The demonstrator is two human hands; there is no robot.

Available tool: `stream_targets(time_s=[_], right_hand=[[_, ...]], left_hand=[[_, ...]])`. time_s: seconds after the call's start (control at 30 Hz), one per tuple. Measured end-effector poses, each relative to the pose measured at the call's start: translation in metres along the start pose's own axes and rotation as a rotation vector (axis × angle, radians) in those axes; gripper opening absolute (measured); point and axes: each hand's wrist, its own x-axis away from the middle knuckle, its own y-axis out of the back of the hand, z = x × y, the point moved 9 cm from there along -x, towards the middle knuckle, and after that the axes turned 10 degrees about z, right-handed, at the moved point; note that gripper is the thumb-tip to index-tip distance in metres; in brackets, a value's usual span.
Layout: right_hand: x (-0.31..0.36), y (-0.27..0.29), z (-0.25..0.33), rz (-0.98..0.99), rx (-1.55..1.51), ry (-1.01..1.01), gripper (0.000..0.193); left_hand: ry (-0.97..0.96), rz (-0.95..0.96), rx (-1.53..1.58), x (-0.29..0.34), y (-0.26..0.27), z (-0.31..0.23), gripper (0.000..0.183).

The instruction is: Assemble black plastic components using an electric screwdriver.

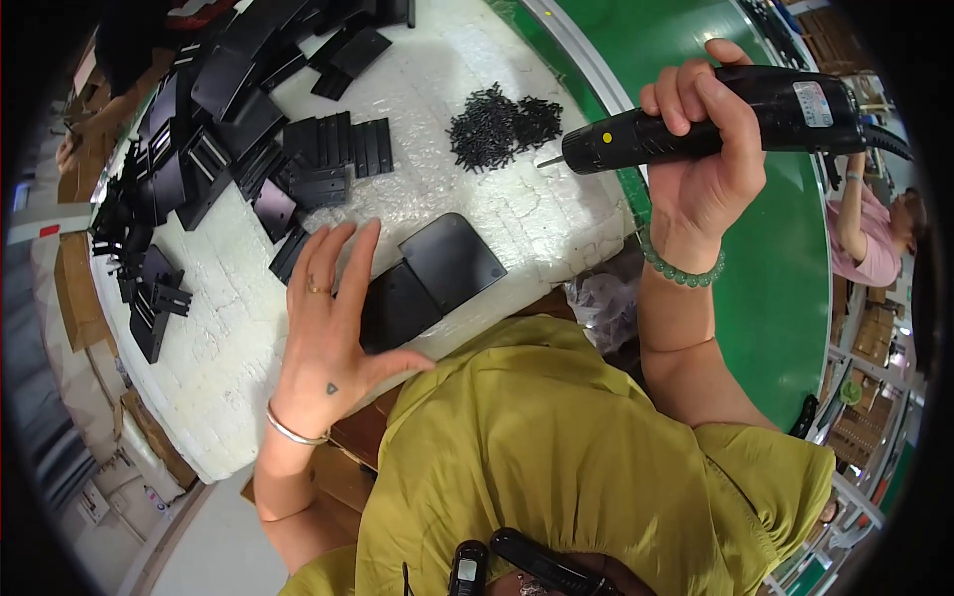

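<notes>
My right hand (714, 134) is wrapped round a black electric screwdriver (646, 139), raised at the right. Its thin bit points left, toward a pile of small black screws (497, 124) on the white foam-topped table (388, 223). My left hand (333, 318) is open, thumb and fingers spread, beside a pair of black flat panels near the table's front edge. The rounded panel (452, 260) shows whole; the darker panel (399, 306) beside it is partly behind my left hand. Whether the hand touches it I cannot tell.
Black slotted pieces (338, 149) lie in rows past my left hand. A large heap of black plates (224, 129) covers the far left. Beyond the table's right edge is a green surface (775, 288). A person in a pink top (874, 233) is at the far right.
</notes>
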Motion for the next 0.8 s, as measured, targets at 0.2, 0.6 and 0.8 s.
stream_targets(time_s=[0.2,0.6,0.8], right_hand=[[0.003,0.012,0.005,-0.07,0.031,0.039,0.027],[0.004,0.017,-0.002,-0.046,0.092,0.038,0.027],[0.006,0.022,-0.008,-0.086,0.094,0.02,0.028]], left_hand=[[-0.311,0.086,0.103,-0.096,-0.022,-0.023,0.034],[-0.473,0.101,0.016,-0.129,-0.043,-0.032,0.016],[-0.373,0.012,-0.021,-0.124,-0.027,-0.028,0.012]])
